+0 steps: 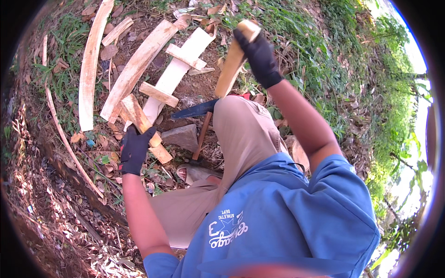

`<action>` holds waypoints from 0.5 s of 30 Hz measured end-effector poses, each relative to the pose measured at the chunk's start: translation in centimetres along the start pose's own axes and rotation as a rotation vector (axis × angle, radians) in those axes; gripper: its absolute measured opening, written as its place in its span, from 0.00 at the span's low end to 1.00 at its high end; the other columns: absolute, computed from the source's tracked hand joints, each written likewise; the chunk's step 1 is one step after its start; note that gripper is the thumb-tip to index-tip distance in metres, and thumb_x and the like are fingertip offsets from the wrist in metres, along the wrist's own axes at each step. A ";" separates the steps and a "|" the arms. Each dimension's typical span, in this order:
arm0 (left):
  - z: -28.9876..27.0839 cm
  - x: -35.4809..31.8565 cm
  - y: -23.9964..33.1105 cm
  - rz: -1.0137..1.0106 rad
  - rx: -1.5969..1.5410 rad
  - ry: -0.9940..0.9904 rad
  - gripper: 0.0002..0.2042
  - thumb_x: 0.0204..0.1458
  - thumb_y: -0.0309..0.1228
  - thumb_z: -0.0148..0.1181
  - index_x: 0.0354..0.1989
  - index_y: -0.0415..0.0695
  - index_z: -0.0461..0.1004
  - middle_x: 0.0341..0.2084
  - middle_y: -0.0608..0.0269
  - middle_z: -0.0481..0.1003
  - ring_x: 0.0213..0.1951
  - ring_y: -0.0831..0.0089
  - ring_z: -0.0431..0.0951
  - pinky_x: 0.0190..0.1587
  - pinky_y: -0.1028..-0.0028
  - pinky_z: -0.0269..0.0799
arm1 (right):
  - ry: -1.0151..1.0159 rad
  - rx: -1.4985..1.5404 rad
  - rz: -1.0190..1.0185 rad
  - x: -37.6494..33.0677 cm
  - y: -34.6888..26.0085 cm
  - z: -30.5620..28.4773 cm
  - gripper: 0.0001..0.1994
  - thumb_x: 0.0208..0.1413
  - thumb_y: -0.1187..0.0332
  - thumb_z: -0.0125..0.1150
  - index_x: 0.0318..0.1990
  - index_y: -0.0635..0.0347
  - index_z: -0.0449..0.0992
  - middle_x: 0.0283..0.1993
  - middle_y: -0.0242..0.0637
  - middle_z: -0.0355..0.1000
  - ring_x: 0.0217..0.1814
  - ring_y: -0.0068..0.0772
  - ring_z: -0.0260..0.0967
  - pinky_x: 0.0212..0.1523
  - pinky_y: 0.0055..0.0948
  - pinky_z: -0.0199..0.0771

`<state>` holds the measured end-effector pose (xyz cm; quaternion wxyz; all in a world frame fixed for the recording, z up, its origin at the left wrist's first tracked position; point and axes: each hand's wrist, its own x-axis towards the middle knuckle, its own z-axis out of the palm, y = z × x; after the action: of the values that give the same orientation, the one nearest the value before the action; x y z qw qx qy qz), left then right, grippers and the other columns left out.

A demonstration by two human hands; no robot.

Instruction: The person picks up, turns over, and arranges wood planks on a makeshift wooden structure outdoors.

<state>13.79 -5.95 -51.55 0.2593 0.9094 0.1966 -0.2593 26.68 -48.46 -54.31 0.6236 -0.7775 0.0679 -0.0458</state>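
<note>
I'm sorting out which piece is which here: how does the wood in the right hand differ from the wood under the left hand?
The wood piece in the right hand is raised clear of the ground, gripped at its top end by the right hand. The wood piece under the left hand lies on the dirt, the left hand gripping it partway along. The raised piece stands steeper; the low one slants flatter. Both are pale, rough-cut lengths, and both hands wear black gloves.

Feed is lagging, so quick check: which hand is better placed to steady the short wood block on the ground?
Left. The left hand already rests on the short wood block on the ground, while the right hand is raised high, its grip closed around a wooden stick.
</note>
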 end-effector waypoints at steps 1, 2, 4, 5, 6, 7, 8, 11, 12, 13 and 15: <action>-0.4 0.4 -0.1 -0.012 0.009 0.016 0.40 0.61 0.56 0.76 0.68 0.33 0.78 0.61 0.35 0.84 0.63 0.39 0.84 0.65 0.49 0.77 | 0.056 -0.085 -0.125 1.3 -1.0 -3.3 0.30 0.72 0.41 0.73 0.64 0.59 0.84 0.51 0.36 0.87 0.53 0.29 0.85 0.58 0.35 0.85; -0.6 0.4 -0.1 -0.005 0.042 0.028 0.39 0.61 0.55 0.76 0.68 0.32 0.78 0.60 0.37 0.84 0.62 0.41 0.85 0.65 0.50 0.77 | 0.124 -0.180 -0.072 2.4 -1.7 -5.8 0.31 0.71 0.39 0.73 0.65 0.58 0.84 0.54 0.37 0.87 0.54 0.30 0.85 0.59 0.35 0.84; -1.0 0.7 0.0 0.001 0.094 0.078 0.38 0.60 0.51 0.78 0.68 0.32 0.78 0.59 0.39 0.85 0.60 0.45 0.86 0.64 0.51 0.78 | 0.192 -0.396 -0.064 3.8 -2.6 -10.5 0.35 0.68 0.35 0.73 0.66 0.57 0.84 0.58 0.38 0.87 0.58 0.31 0.85 0.63 0.37 0.82; -1.2 0.7 0.2 0.003 0.078 0.038 0.40 0.60 0.53 0.77 0.70 0.32 0.77 0.61 0.37 0.84 0.62 0.42 0.84 0.66 0.50 0.77 | 0.223 -0.541 0.018 4.2 -2.6 -12.7 0.38 0.66 0.32 0.74 0.66 0.57 0.84 0.59 0.38 0.87 0.60 0.32 0.85 0.65 0.38 0.81; -1.3 0.8 0.3 0.003 0.066 0.015 0.42 0.60 0.56 0.75 0.72 0.32 0.76 0.63 0.35 0.83 0.65 0.39 0.83 0.68 0.48 0.75 | 0.169 -0.531 0.026 4.3 -2.0 -14.7 0.46 0.58 0.25 0.74 0.67 0.58 0.82 0.60 0.45 0.87 0.63 0.43 0.86 0.69 0.45 0.80; -1.5 0.7 0.4 -0.002 0.055 -0.006 0.43 0.61 0.58 0.74 0.73 0.32 0.75 0.65 0.33 0.82 0.67 0.36 0.81 0.70 0.47 0.74 | 0.140 -0.602 0.038 4.2 -0.8 -16.4 0.45 0.59 0.26 0.74 0.68 0.57 0.83 0.60 0.45 0.87 0.62 0.44 0.86 0.69 0.45 0.81; -1.7 0.7 0.4 -0.006 0.086 -0.014 0.43 0.61 0.58 0.74 0.73 0.32 0.75 0.65 0.33 0.82 0.67 0.36 0.81 0.70 0.47 0.74 | 0.109 -0.685 0.121 4.0 1.1 -18.2 0.44 0.59 0.27 0.74 0.67 0.58 0.83 0.60 0.48 0.87 0.63 0.48 0.86 0.69 0.46 0.81; -1.8 0.7 0.1 -0.021 0.148 -0.056 0.43 0.61 0.58 0.74 0.73 0.33 0.75 0.65 0.33 0.82 0.67 0.35 0.81 0.69 0.47 0.74 | 0.021 -0.895 0.159 3.2 10.8 -22.0 0.43 0.61 0.27 0.70 0.65 0.60 0.84 0.62 0.57 0.86 0.67 0.60 0.84 0.69 0.52 0.81; -1.8 0.8 0.0 -0.029 0.149 -0.078 0.43 0.60 0.58 0.74 0.72 0.33 0.75 0.64 0.33 0.82 0.67 0.35 0.81 0.69 0.47 0.75 | 0.079 -1.160 0.337 3.0 15.2 -22.0 0.42 0.62 0.27 0.69 0.66 0.58 0.85 0.65 0.59 0.85 0.70 0.63 0.82 0.71 0.55 0.80; -1.9 0.8 -0.3 -0.006 0.119 -0.064 0.43 0.60 0.59 0.74 0.72 0.33 0.75 0.64 0.33 0.82 0.67 0.35 0.80 0.69 0.47 0.75 | -0.217 -1.345 0.559 1.9 18.3 -23.7 0.43 0.62 0.26 0.68 0.67 0.55 0.85 0.66 0.56 0.84 0.71 0.62 0.81 0.72 0.55 0.80; -1.9 0.5 -0.8 0.013 0.077 -0.099 0.43 0.60 0.60 0.74 0.69 0.31 0.75 0.64 0.29 0.81 0.67 0.34 0.81 0.67 0.46 0.77 | -0.831 -1.657 0.645 -0.2 23.7 -24.6 0.41 0.60 0.20 0.63 0.55 0.50 0.93 0.63 0.51 0.87 0.65 0.55 0.85 0.69 0.52 0.83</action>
<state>14.49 -4.09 -50.72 0.2354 0.9059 0.1674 -0.3098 21.47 -77.21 -72.08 -0.1624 -0.8673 0.0628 0.4663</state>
